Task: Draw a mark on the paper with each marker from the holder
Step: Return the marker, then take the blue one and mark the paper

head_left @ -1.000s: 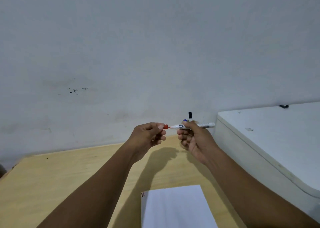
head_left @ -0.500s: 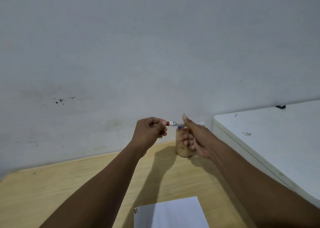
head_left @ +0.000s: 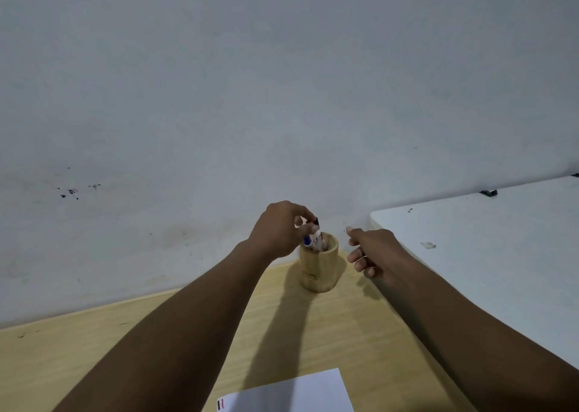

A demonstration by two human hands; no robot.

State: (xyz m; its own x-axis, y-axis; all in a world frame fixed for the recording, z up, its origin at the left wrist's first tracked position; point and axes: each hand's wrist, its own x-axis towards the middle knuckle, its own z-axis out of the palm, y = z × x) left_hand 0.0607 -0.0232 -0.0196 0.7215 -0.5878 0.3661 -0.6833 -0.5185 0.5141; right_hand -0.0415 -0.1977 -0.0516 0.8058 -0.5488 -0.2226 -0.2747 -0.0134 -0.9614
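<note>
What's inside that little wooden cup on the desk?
Markers stand in the wooden cup: a blue-capped one and a white barrel show above the rim. The left hand covers part of them, so the count and the cup's bottom stay hidden.

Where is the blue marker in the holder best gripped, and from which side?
By its capped top, from straight above. The blue marker stands nearly upright in the holder, whose wall hides the barrel, so only the top shows. The left hand crowds that side at the black marker; the right hand is empty.
</note>
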